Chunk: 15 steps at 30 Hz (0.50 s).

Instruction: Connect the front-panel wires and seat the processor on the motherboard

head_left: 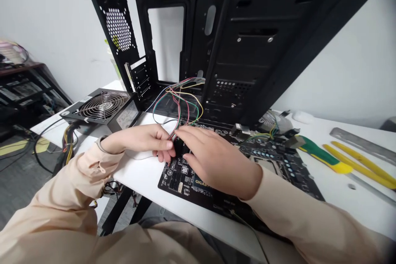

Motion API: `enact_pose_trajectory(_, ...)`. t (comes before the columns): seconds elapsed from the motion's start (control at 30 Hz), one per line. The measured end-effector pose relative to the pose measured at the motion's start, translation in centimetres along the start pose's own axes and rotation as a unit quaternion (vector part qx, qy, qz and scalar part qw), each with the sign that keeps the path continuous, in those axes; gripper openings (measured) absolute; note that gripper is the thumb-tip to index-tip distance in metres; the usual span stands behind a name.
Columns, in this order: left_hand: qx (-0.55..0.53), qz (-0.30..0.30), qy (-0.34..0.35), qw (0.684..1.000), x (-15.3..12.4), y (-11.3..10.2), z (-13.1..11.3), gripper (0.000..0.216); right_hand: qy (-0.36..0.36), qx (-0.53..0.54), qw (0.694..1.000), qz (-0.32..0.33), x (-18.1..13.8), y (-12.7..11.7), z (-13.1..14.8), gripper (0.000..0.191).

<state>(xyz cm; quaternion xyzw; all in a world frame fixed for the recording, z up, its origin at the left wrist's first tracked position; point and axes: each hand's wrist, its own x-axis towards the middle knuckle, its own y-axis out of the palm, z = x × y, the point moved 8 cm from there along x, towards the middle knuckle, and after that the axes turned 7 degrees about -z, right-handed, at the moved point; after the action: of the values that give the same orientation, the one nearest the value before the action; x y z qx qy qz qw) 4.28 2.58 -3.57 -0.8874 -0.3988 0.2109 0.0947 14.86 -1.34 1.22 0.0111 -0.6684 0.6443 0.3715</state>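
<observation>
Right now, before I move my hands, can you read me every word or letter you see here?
"GIGAB" on the black motherboard, the rest hidden by the right hand.
A tiny boxed mark on the motherboard, which looks like "AEX" but is too small to be sure.
The white label on the power supply, too blurred to read.

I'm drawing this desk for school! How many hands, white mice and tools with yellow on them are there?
Hands: left hand, right hand: 2
White computer mice: one under the left hand, one at the far side: 2
Tools with yellow: green-and-yellow screwdriver, yellow-handled pliers: 2
Total: 6
</observation>
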Motion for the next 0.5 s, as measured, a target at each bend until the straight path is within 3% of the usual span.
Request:
enact_pose_trajectory(0.1, 0.024, 0.002, 0.065, 0.998, -0.5, -0.3, -1.3, 0.024, 0.018, 0.027, 0.999, 0.033, -0.2, 1.1, -0.3, 0.028)
enact_pose_trajectory(0.27, -0.032, 0.11, 0.079, 0.99, -1.5, 1.1, -1.6, 0.031, -0.017, 0.013, 0.994, 0.109, -0.8, 3.2, -0.1, 0.019)
enact_pose_trajectory(0.5, -0.063, 0.153, 0.043, 0.985, -3.1, 0.5, -1.3, 0.041, -0.018, 0.001, 0.997, 0.069, -0.8, 3.4, -0.4, 0.021)
